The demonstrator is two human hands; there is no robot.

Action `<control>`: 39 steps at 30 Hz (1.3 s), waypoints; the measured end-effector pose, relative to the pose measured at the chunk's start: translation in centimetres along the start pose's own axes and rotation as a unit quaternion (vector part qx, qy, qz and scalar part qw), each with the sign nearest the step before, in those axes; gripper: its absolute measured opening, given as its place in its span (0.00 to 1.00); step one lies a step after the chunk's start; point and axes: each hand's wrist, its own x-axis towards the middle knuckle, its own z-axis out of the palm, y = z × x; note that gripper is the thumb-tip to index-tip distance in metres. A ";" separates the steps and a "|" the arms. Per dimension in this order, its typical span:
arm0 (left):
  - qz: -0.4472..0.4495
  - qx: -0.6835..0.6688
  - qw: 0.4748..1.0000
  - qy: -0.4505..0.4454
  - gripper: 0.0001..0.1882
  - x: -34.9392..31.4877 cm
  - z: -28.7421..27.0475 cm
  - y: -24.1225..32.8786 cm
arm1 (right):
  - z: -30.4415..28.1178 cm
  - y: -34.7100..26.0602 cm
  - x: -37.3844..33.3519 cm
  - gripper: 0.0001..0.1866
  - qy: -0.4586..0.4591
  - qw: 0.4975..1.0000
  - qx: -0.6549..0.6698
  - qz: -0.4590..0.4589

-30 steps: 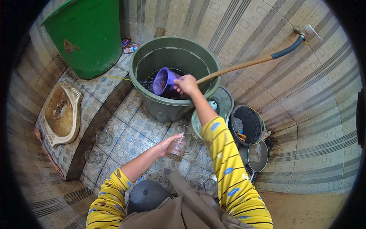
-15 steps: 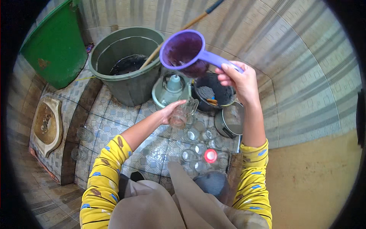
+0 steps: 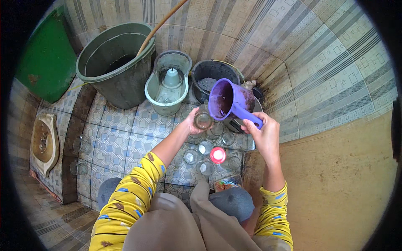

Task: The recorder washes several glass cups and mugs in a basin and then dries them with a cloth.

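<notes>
Purple scoop (image 3: 229, 100), lifted out of the big dark green tub (image 3: 113, 67) a second ago, now hangs tilted above a clear drinking glass (image 3: 203, 120), mouth turned toward it. Beside the tub stand a pale green basin (image 3: 167, 90) and a black bucket (image 3: 213, 75) on the blue-patterned tiled floor (image 3: 117, 142). The right hand (image 3: 261, 134) has its fingers clenched round the scoop's handle; the left hand (image 3: 191, 122) grips the glass from the side, holding it just under the scoop's lip. Below them more glasses (image 3: 197, 157) cluster near a red-lidded jar (image 3: 217, 155). Pouring looks about to start.
</notes>
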 end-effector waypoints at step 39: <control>-0.077 0.402 0.903 0.131 0.29 -2.7 1.0 1.1 | 2.0 3.4 -1.8 0.09 0.154 0.965 0.210 0.018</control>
